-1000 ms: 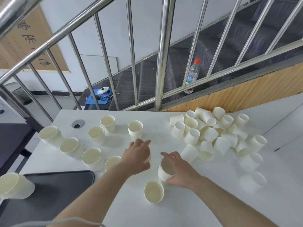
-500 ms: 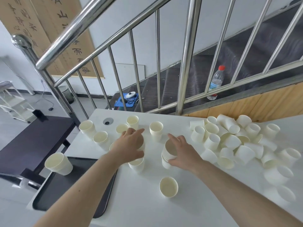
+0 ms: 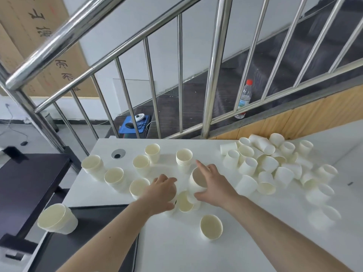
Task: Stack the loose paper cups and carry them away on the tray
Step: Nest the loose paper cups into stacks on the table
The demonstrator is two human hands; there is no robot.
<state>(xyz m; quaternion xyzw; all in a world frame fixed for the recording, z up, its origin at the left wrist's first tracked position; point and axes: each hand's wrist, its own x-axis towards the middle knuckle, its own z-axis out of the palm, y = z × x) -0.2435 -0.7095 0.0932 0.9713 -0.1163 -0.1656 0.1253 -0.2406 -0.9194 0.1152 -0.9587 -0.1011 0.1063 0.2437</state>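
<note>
Down at the centre of the frame, both hands work over a white table (image 3: 245, 242). The right hand (image 3: 213, 185) curls round a tilted cup (image 3: 198, 178), thumb low and fingers over the far rim, the cup's brownish inside turned toward the camera; how many cups are nested under it cannot be made out. The left hand (image 3: 160, 193) sits palm-down with fingers bent over a cup top; that cup is almost wholly hidden beneath it, so whether it truly grips cannot be told. Just between the two wrists leans another cup (image 3: 185, 201), mouth facing the viewer, and nearer the bottom stands a single cup (image 3: 211, 226), apart from the rest.

Left of centre, short stacks of cups (image 3: 114, 177) stand upright in a loose cluster, with one taller stack (image 3: 184, 159) just beyond the right fingertips. Over on the right, a jumbled heap of loose cups (image 3: 275, 163) lies every which way, some on their sides; those at the far right blur into the white surface.

Lower left, the dark tray (image 3: 88, 232) is cut off by the frame edge and partly covered by the left forearm. A stack (image 3: 57, 218) rests at its left corner, though whether it stands on the tray or just off it is hard to judge.

Behind the steel railing (image 3: 215, 65), a water bottle (image 3: 243, 99) stands on a stair.
</note>
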